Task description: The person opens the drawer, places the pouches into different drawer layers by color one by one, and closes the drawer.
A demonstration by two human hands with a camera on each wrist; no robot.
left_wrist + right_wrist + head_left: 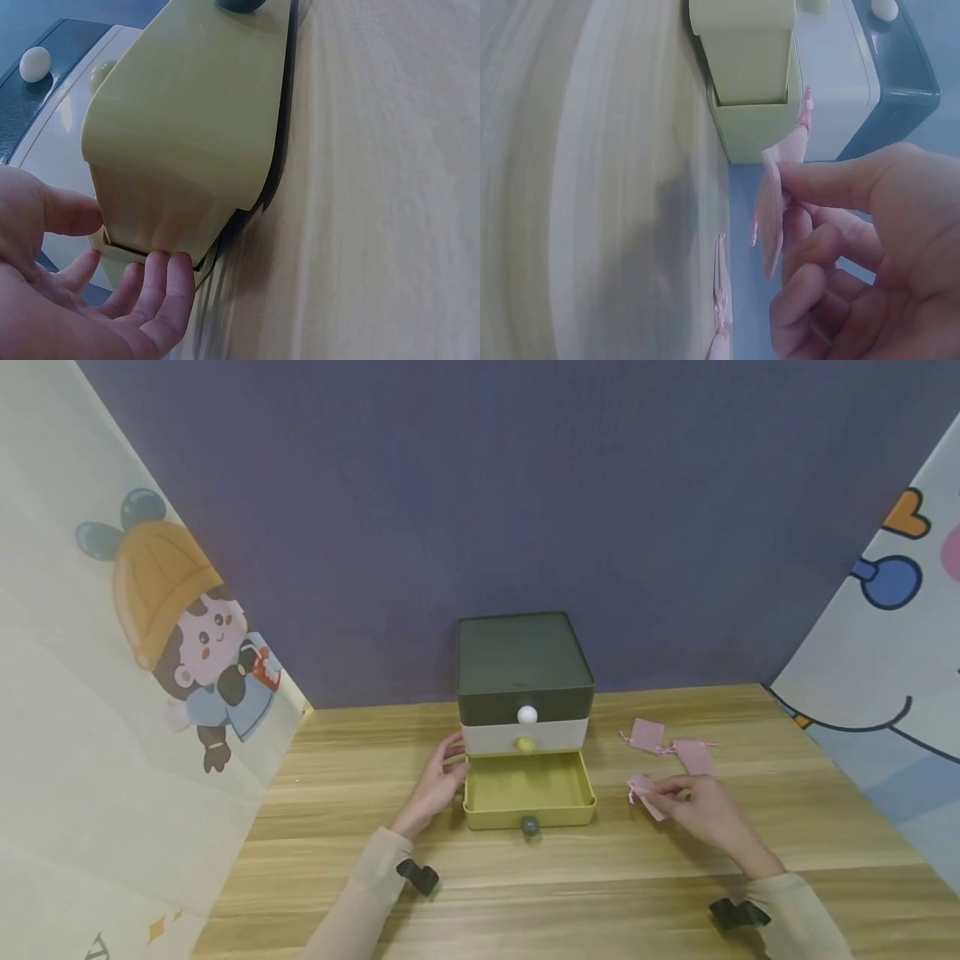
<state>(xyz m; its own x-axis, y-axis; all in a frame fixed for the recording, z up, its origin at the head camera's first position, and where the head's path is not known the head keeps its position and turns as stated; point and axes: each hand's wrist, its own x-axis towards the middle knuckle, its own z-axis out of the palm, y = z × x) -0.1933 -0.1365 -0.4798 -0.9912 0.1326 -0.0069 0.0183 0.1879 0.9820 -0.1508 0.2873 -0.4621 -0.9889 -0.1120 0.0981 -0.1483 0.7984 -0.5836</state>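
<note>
Pink cloth drawstring pouch (642,787): was right of the drawer, lifted off the tabletop, cord dangling.
Right hand (705,814): pinched that pouch between thumb and fingers; remaining fingers curled in.
Left hand (435,785): lay at the drawer's left side, fingers loosely bent and apart, tips touching near its back end.
Yellow-green plastic drawer (525,785): stood pulled out, bare inside, round dark grey knob (530,826) in front.
Stacked box unit (521,652): sat behind, dark green tier over white tier, white round knob (527,715) on top tier.
Spare pouches: second pink pouch (647,735) and third pink pouch (695,757) lay flat beyond the right hand.
Surface: wood-grain tabletop (525,893) ran under everything.
</note>
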